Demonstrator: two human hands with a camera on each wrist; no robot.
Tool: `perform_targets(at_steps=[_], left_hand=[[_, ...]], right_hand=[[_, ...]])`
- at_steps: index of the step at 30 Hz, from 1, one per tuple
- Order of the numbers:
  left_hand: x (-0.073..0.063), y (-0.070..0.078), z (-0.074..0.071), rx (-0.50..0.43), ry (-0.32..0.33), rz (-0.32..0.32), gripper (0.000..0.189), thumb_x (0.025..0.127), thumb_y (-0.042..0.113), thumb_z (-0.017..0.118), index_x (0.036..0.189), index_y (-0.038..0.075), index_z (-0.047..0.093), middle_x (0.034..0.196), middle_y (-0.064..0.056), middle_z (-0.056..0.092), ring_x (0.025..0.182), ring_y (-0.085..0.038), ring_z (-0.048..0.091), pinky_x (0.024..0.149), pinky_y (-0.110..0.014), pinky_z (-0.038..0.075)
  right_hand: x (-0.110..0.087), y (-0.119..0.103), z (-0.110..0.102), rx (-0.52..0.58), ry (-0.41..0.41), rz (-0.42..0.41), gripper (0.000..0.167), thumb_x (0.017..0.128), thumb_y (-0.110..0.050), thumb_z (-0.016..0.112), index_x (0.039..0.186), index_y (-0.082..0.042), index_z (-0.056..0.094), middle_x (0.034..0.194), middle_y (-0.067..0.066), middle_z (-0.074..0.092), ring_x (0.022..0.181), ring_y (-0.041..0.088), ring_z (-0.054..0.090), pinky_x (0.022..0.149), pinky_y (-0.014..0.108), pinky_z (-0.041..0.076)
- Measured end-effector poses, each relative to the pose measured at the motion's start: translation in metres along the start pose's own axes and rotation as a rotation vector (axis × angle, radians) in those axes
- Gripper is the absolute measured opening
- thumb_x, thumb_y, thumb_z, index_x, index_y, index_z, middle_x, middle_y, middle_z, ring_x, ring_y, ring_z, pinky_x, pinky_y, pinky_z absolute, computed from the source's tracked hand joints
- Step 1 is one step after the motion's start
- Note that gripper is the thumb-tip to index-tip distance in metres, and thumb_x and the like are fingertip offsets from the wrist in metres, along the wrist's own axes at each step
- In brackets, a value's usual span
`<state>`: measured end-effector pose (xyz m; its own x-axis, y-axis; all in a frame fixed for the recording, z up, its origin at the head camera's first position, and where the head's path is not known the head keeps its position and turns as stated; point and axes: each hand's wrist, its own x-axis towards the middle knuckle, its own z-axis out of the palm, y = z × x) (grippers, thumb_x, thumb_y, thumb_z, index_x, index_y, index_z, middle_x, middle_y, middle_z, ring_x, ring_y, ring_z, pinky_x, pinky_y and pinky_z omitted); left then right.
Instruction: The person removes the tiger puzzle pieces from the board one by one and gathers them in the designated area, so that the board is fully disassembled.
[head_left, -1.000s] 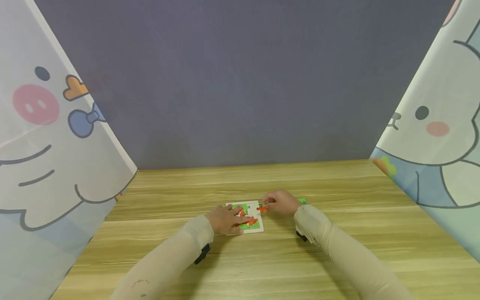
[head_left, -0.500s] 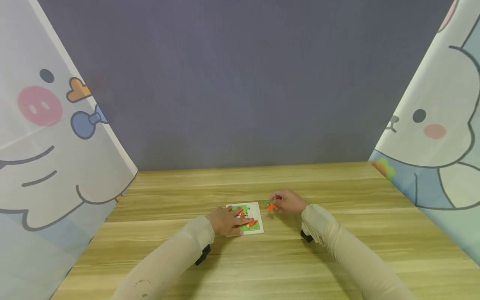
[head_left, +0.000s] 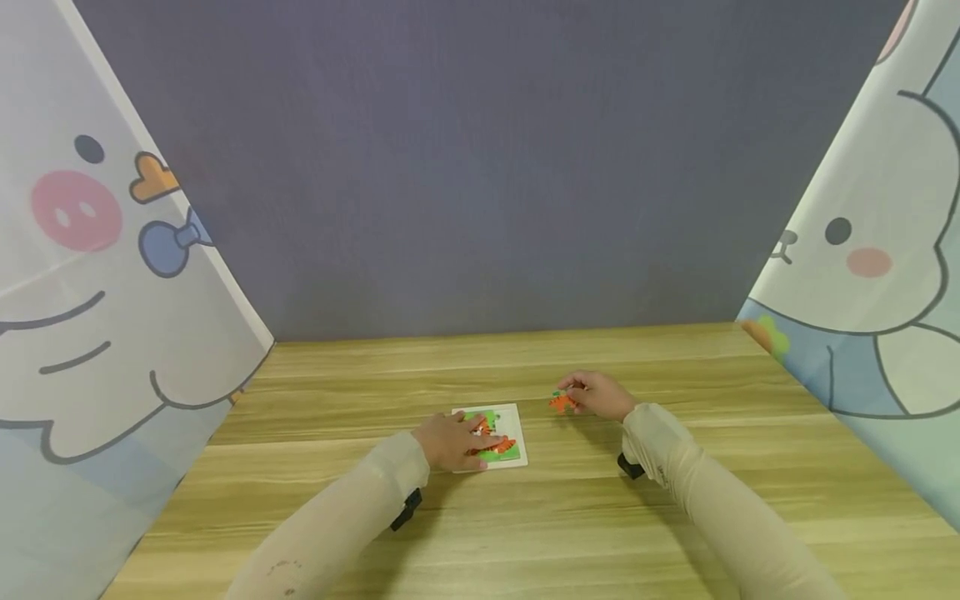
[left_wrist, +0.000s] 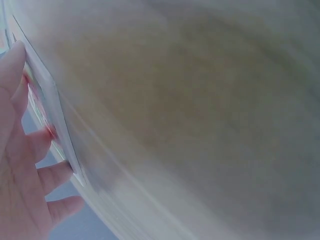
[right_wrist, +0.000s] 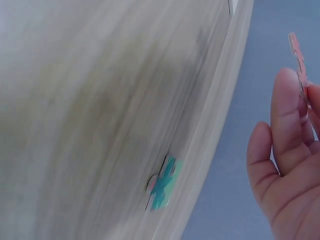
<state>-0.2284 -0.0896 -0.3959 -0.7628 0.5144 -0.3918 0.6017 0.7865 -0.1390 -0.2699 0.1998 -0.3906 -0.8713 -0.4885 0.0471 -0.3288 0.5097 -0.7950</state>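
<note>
In the head view my left hand point(head_left: 452, 442) rests with spread fingers on a small jigsaw puzzle in a white tray point(head_left: 522, 460). Its green and orange pieces point(head_left: 504, 450) show a striped animal, and the upper right of the tray is bare white. The left wrist view shows the fingers lying along the tray's edge point(left_wrist: 64, 125). To the right, my right hand point(head_left: 602, 395) pinches an orange puzzle piece point(head_left: 561, 403) between thumb and fingers. In the right wrist view this piece point(right_wrist: 299, 62) stands edge-on, raised above the table.
A green puzzle piece point(right_wrist: 165, 184) lies on the table in the right wrist view; the right hand and sleeve hide it in the head view. The wooden table point(head_left: 360, 375) ends at a dark grey panel point(head_left: 480, 167), with cartoon-printed sheets point(head_left: 847, 200) on both sides.
My right hand has drawn the orange piece away from the tray's upper right, moving right and slightly up in the head view. The left hand has stayed on the puzzle.
</note>
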Motion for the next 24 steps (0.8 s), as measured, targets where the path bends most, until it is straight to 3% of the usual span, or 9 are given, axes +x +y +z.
perform_targets(at_steps=[8,17,24], left_hand=[[-0.001,0.001,-0.001,0.019,0.003,-0.005,0.057,0.099,0.06,0.044,0.153,0.05,0.031,0.163,0.001,0.028,0.145,-0.03,0.036,0.111,-0.045,0.039],[-0.002,0.002,-0.003,0.003,-0.008,-0.007,0.057,0.099,0.059,0.045,0.153,0.049,0.031,0.163,0.002,0.028,0.146,-0.03,0.033,0.113,-0.047,0.036],[0.0,0.002,-0.004,0.016,-0.018,-0.018,0.057,0.099,0.06,0.044,0.153,0.05,0.031,0.163,0.002,0.027,0.146,-0.029,0.033,0.113,-0.047,0.036]], right_hand=[[-0.005,0.0,-0.002,-0.008,0.032,0.032,0.022,0.102,0.001,0.049,0.117,0.013,0.06,0.077,0.006,0.056,0.073,0.033,0.063,0.071,0.044,0.057],[-0.008,0.01,-0.005,-0.009,0.045,0.065,0.023,0.103,0.0,0.049,0.118,0.013,0.061,0.08,0.008,0.056,0.067,0.024,0.061,0.056,0.03,0.046],[-0.013,0.019,-0.011,-0.038,0.055,0.105,0.026,0.101,0.003,0.048,0.121,0.017,0.058,0.084,0.01,0.061,0.066,0.018,0.062,0.064,0.033,0.055]])
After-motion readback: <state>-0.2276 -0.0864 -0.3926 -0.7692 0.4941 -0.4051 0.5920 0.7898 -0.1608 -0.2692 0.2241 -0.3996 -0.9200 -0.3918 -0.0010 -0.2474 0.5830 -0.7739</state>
